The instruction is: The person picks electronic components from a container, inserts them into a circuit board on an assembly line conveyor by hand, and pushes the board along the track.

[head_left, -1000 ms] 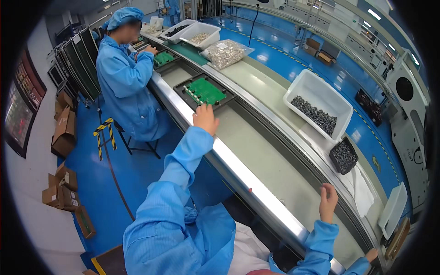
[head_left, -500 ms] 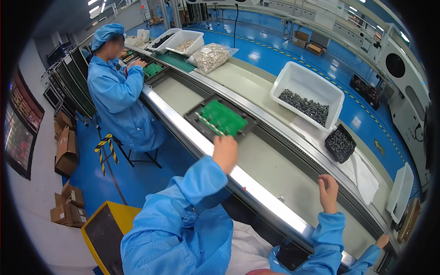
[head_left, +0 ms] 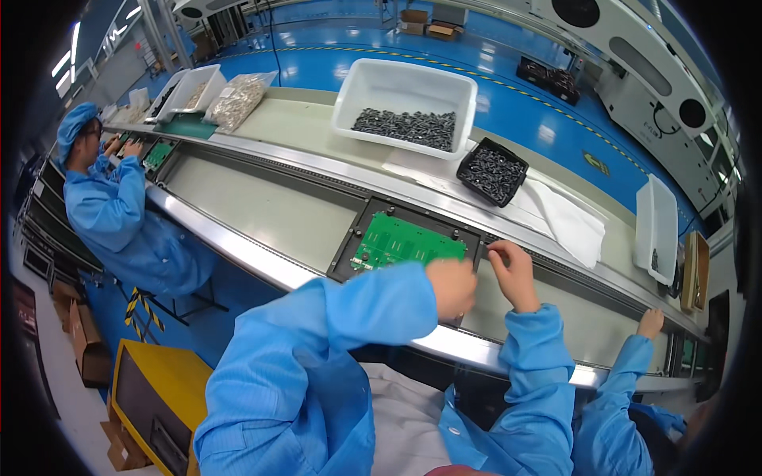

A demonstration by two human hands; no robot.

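A green circuit board (head_left: 397, 240) with small white parts along its near side sits in a black carrier frame (head_left: 343, 260) on the conveyor line. My left hand (head_left: 452, 287) is curled over the carrier's near right corner. It is smeared by motion and its fingertips are hidden, so its grip cannot be told. Just beyond the carrier's right edge, my right hand (head_left: 514, 274) has thumb and forefinger drawn together and the other fingers curled. Whatever it pinches, if anything, is too small to make out.
Behind the line stand a white bin (head_left: 347, 119) and a black tray (head_left: 486, 178) of small dark parts, beside a white cloth (head_left: 567, 218). A co-worker (head_left: 123, 214) works at the far left; another person's hand (head_left: 651, 324) rests on the line at right. Metal rails edge the conveyor.
My view has swung right. The carrier and board have shifted right along the line, closer to my right hand. My left hand has moved right too, so both hands are nearer each other.
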